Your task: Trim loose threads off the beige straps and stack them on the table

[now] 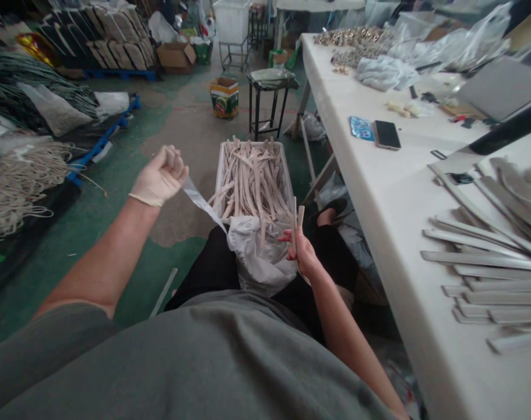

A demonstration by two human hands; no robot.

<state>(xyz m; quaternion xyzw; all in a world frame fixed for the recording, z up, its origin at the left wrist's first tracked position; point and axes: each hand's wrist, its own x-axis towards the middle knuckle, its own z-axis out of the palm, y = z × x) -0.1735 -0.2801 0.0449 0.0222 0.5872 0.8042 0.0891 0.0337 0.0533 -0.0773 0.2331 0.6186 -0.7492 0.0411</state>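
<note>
My left hand (162,172), in a pale glove, is raised at the left with its fingers closed on one end of a whitish strip (201,202). That strip slants down to the white plastic bag (260,256) on my lap. My bare right hand (301,251) is closed around thin beige straps (295,224), which stand upright, beside the bag's right edge. In front of the bag, a white crate (287,175) holds a heap of beige strips (254,175).
On the right, a white table (361,204) bears straps (488,256), a phone (387,135), a blue packet (361,128) and metal parts. Ahead stand a black stool (271,87) and a carton (224,98). Rope bundles (20,186) lie at the left.
</note>
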